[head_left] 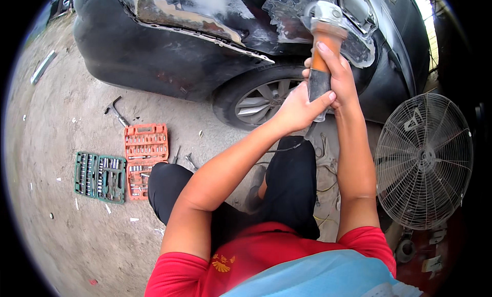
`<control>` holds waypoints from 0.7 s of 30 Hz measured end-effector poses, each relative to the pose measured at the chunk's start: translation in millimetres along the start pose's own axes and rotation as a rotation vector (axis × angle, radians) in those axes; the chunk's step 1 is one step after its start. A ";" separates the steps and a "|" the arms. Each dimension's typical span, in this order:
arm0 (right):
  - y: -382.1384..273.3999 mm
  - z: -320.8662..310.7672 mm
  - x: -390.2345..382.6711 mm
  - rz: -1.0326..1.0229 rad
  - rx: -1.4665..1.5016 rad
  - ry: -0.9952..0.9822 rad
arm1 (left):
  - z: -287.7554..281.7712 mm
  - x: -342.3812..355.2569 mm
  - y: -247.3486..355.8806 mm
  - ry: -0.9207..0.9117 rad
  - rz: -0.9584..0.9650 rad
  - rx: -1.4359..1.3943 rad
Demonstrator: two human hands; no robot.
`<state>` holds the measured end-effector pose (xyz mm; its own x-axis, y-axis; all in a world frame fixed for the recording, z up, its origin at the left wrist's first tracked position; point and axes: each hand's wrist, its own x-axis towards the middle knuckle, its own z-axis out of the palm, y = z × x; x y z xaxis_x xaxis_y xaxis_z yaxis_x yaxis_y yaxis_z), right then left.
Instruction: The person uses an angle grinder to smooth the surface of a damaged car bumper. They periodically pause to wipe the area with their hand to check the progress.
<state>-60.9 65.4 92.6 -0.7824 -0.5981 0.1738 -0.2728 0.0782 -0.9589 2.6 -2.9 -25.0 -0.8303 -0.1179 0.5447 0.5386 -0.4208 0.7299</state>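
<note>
An orange-and-black angle grinder (326, 35) with a silver head is held upright in both hands, in front of the dark car's rear side panel (287, 15), which has bare, patchy scraped areas. My left hand (302, 107) is closed on the black lower end of the grinder, thumb across it. My right hand (342, 79) grips higher up, around the orange body. The grinder's head overlaps the scraped panel in the view; whether it touches cannot be told. A dark cord (287, 148) hangs below the grinder.
A large wire-cage fan (425, 158) stands at my right. A car wheel (251, 107) is ahead of my knees. Orange (146, 134) and green (87, 174) socket cases lie open on the concrete floor (72, 122) at my left, near a hammer-like tool (120, 117).
</note>
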 end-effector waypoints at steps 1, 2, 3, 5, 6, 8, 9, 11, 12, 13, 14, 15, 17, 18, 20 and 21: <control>-4.1 4.1 3.2 -0.010 -0.023 -0.002 | 0.0 -0.1 -1.2 0.029 0.061 -0.035; -7.1 7.8 8.2 -0.026 -0.070 -0.033 | -1.4 1.3 -2.0 0.070 0.101 -0.003; -9.8 12.5 10.1 -0.034 -0.095 -0.081 | -3.8 0.8 -2.2 0.115 0.136 0.027; -10.9 14.3 14.9 -0.058 -0.115 -0.140 | -3.5 0.1 -3.4 0.129 0.123 0.035; -11.2 15.7 12.7 -0.043 -0.099 -0.105 | -4.5 -0.2 -2.1 0.120 0.118 0.010; -12.2 17.5 6.0 -0.013 -0.069 -0.035 | -5.6 1.8 -6.1 0.094 0.081 -0.046; -12.6 16.8 5.6 -0.018 -0.083 -0.031 | -6.3 2.3 -6.6 0.075 0.075 -0.051; -11.2 15.2 5.6 -0.029 -0.111 -0.022 | -8.3 2.4 -7.9 0.037 0.061 -0.061; -10.5 16.1 9.5 -0.032 -0.132 -0.068 | -7.8 1.2 -8.4 0.070 0.075 -0.051; -11.1 18.2 12.1 -0.039 -0.152 -0.102 | -7.7 0.7 -8.8 0.100 0.107 -0.034; -11.0 20.5 13.7 -0.051 -0.142 -0.116 | -7.7 0.4 -9.3 0.129 0.138 -0.017; -10.6 23.5 14.1 -0.062 -0.133 -0.132 | -8.6 -1.3 -8.8 0.160 0.170 -0.001; -6.5 19.0 7.3 -0.027 -0.057 -0.047 | -8.2 -3.6 -8.6 0.083 0.112 0.002; -4.0 16.3 4.1 -0.012 -0.022 -0.011 | -8.9 -3.6 -9.4 0.049 0.089 0.003; 1.2 12.9 2.2 -0.015 0.005 0.006 | -11.6 -2.6 -15.0 0.018 0.055 0.024; 0.9 11.1 0.9 -0.017 0.005 0.005 | -9.7 -2.9 -12.9 0.030 0.061 -0.008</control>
<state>-55.6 56.1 89.4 -0.7805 -0.5952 0.1910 -0.2832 0.0643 -0.9569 -3.4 -5.8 -40.0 -0.8001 -0.1700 0.5753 0.5871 -0.4192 0.6925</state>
